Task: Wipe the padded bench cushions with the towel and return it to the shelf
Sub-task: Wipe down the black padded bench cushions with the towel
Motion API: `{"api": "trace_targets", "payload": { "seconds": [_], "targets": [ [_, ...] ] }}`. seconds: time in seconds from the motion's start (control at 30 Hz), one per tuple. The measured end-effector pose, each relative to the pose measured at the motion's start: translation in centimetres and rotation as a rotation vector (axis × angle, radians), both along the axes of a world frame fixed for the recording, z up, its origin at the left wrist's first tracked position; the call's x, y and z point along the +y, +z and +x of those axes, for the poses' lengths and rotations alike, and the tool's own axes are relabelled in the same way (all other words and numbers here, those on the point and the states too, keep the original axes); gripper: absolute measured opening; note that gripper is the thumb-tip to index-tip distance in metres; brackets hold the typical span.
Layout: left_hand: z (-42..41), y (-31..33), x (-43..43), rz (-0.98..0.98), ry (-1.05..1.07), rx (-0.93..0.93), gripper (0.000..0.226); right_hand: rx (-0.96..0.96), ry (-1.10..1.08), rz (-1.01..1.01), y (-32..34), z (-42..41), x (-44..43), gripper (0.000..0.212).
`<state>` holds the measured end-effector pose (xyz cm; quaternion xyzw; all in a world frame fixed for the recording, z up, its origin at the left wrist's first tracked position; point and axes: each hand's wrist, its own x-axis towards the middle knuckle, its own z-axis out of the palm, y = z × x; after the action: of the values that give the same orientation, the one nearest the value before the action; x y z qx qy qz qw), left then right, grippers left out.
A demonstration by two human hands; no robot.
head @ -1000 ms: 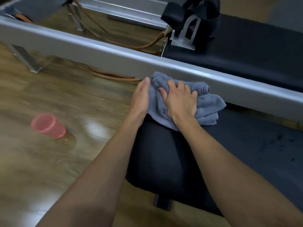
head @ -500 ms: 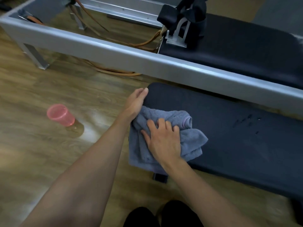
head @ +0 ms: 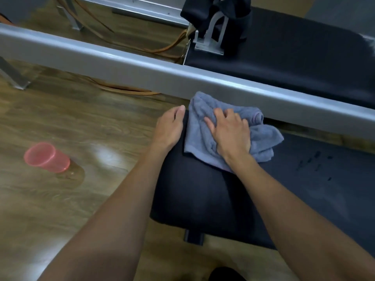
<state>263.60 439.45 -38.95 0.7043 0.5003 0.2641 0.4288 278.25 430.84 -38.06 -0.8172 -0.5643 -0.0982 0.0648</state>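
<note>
right hand (head: 231, 136) presses towel (head: 199, 136) on cushion (head: 194, 195), pink cup (head: 45, 157) on floor (head: 81, 118).

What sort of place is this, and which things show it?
Probably a Pilates or exercise studio: a padded bench cushion, a grey metal frame rail with a padded carriage behind it, and tan cords on the floor.
</note>
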Motion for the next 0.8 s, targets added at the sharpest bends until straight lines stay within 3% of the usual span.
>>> {"api": "trace_targets", "payload": {
  "seconds": [0.2,0.47,0.67,0.8],
  "targets": [
    [0.2,1.5,0.8,-0.07,-0.15,0.291,0.062,0.01,-0.044,-0.078,0.2,2.4,4.9,0.046],
    [0.2,1.5,0.8,-0.096,-0.089,0.364,0.069,-0.004,-0.063,0.012,0.6,-2.8,-4.2,0.039],
    [0.9,2.2,-1.0,0.122,-0.15,0.418,0.059,0.0,-0.026,-0.026,0.7,-7.6,-14.0,0.037],
    [2.5,2.4,-1.8,0.287,-0.182,0.396,0.044,0.003,0.075,-0.012,0.8,-6.6,-15.2,0.04]
  ]
}}
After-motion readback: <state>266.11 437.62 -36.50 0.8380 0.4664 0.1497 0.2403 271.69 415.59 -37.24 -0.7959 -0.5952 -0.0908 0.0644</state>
